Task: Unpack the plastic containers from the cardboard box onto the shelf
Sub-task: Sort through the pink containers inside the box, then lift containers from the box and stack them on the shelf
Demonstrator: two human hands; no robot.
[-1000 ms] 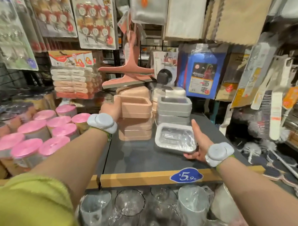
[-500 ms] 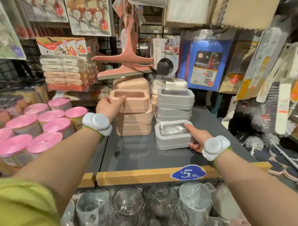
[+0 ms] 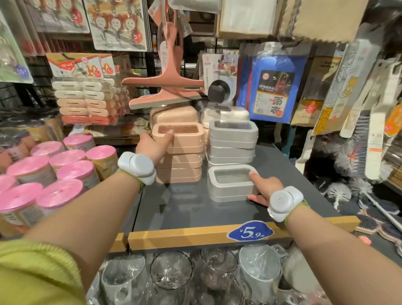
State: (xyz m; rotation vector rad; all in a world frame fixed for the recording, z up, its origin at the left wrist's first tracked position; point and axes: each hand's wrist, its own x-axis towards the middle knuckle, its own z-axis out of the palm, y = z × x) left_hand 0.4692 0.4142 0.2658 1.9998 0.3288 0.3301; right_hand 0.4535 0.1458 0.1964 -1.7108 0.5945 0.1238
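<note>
On the dark grey shelf [image 3: 175,210], now setting down the grey rectangular plastic container [image 3: 231,183] near the front edge, right hand [image 3: 263,188] pinching its corner, left hand [image 3: 153,144] gripping the pink plastic container [image 3: 181,138] atop its stack.

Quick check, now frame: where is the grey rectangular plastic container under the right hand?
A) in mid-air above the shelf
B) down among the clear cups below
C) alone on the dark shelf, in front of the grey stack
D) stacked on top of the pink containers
C: the grey rectangular plastic container sits flat on the dark shelf in front of the grey stack, with the right hand gripping its near right corner.
</note>
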